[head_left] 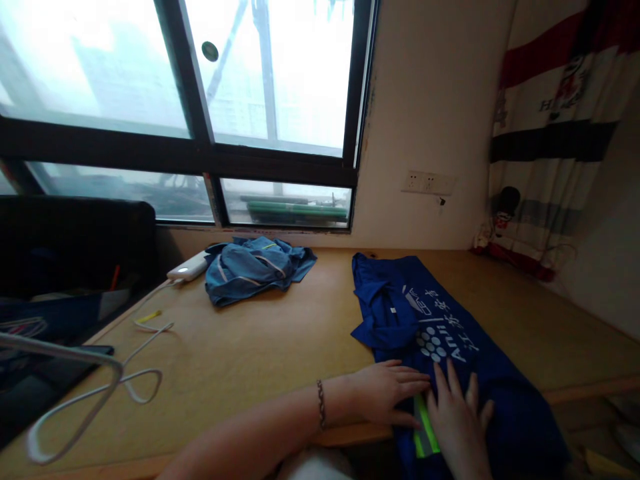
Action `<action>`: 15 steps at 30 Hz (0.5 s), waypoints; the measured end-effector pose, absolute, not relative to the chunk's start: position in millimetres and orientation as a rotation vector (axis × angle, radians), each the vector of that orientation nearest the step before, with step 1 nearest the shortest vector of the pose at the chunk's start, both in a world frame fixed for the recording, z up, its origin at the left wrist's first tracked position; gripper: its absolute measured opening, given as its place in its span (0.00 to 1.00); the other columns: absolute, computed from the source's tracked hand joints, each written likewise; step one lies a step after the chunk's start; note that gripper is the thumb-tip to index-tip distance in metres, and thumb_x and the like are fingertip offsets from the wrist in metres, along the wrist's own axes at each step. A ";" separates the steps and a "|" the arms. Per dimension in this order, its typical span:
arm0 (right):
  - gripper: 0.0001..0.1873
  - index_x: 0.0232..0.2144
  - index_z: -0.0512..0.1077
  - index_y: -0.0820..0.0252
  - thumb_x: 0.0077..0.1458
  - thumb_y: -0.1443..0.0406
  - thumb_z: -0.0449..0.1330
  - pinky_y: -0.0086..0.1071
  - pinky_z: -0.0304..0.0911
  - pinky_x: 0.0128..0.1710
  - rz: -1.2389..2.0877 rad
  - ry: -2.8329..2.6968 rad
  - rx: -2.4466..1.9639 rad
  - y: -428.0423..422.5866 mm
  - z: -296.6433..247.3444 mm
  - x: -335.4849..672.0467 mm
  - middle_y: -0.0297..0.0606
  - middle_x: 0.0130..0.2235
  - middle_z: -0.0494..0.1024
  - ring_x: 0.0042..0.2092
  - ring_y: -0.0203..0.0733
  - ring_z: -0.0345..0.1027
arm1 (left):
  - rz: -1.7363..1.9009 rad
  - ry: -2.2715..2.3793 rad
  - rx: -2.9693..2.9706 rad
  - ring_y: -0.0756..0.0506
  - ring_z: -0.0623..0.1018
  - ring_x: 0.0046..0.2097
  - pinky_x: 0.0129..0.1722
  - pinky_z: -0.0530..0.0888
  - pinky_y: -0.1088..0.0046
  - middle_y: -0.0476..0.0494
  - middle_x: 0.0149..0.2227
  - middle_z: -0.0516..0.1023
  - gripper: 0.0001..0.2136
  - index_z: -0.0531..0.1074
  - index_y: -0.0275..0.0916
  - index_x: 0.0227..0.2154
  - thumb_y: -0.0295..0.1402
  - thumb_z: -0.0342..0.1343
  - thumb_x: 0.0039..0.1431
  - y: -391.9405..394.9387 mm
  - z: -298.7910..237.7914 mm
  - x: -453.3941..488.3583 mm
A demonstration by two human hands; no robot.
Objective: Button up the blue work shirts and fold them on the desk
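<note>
- Across the far left side, a wide window with dark frames (197,143) forms the backdrop.
- Below it, a light-brown wooden table (300,340) carries two garments.
- At far right, a white curtain with red and black bands (550,143) hangs beside the table.
- On the table's right half, a royal-blue collared garment with white printed lettering (500,377) lies flattened, collar to the left; its near portion extends past the table's front edge, directly beneath both hands.
- Near the window, a greyish-blue crumpled garment with pale piping (255,272) lies well apart from the hands.
- Right hand (457,417): palm down on the royal-blue garment, fingers spread below the print; not closed on anything.
- Left hand (387,393): at the garment's left side, fingers extended over the cloth toward the right hand, thumb apart; no closed grip seen.
- At left, a white looped cable (121,372) runs to a white oblong device (187,268).
- Between the hands, a yellow-green and grey strip (425,430) shows on the cloth.
- Left wrist: a dark braided bracelet (321,403).
</note>
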State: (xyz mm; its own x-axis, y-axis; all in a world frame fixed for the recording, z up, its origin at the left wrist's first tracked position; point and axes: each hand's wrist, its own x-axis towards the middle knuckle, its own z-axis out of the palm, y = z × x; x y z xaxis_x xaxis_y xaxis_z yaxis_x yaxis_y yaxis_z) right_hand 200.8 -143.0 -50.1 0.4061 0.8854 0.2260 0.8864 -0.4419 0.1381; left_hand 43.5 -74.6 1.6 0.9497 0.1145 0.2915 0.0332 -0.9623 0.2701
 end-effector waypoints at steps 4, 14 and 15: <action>0.26 0.54 0.58 0.51 0.53 0.57 0.43 0.58 0.44 0.49 -0.345 -1.642 -2.630 -146.4 -60.1 201.7 0.31 0.59 0.52 0.57 0.64 0.42 | 0.472 0.110 2.807 0.44 0.59 0.57 0.55 0.55 0.66 0.37 0.55 0.61 0.27 0.51 0.34 0.56 0.43 0.44 0.57 -71.7 0.9 42.1; 0.26 0.54 0.54 0.37 0.53 0.51 0.38 0.59 0.44 0.48 -0.124 -1.518 -2.472 -108.8 -49.2 267.1 0.30 0.58 0.55 0.56 0.61 0.47 | 0.411 0.032 2.936 0.41 0.53 0.59 0.56 0.51 0.58 0.44 0.58 0.55 0.26 0.53 0.42 0.56 0.47 0.42 0.56 -75.7 10.5 35.3; 0.26 0.54 0.53 0.37 0.52 0.51 0.39 0.59 0.44 0.48 -0.108 -1.525 -2.465 -105.7 -47.8 273.4 0.31 0.58 0.55 0.56 0.61 0.48 | 0.409 0.061 2.925 0.40 0.53 0.59 0.56 0.52 0.57 0.43 0.58 0.55 0.27 0.53 0.41 0.56 0.48 0.42 0.55 -75.4 11.3 34.8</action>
